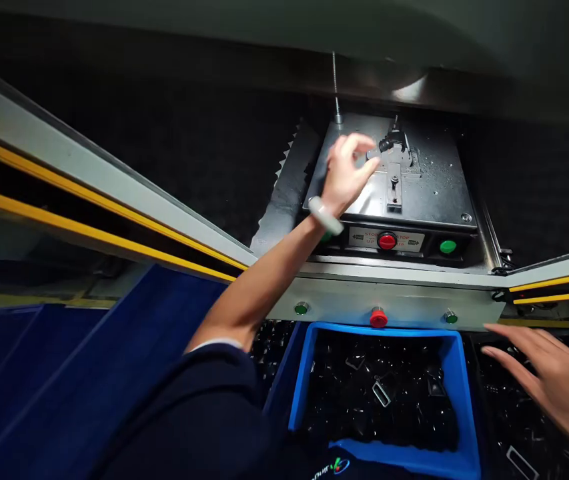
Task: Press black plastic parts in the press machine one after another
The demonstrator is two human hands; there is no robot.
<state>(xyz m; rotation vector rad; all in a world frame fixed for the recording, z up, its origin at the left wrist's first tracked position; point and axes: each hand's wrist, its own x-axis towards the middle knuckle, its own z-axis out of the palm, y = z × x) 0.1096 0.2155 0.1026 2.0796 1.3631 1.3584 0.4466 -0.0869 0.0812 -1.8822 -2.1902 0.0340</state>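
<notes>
In the upper middle of the frame, the left hand [351,175] is holding its fingers half curled just beside a toggle clamp [393,150] on a steel plate [439,187], I cannot tell if grasping, while the right hand [547,380] is holding its fingers spread open at lower right, near a blue bin [467,400].

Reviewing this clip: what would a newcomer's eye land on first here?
The raised left hand, with a white wristband, reaches across a metal plate to a black-handled clamp. Below sits a red button. At the bottom, a blue bin of dark parts lies beside the right hand.
</notes>
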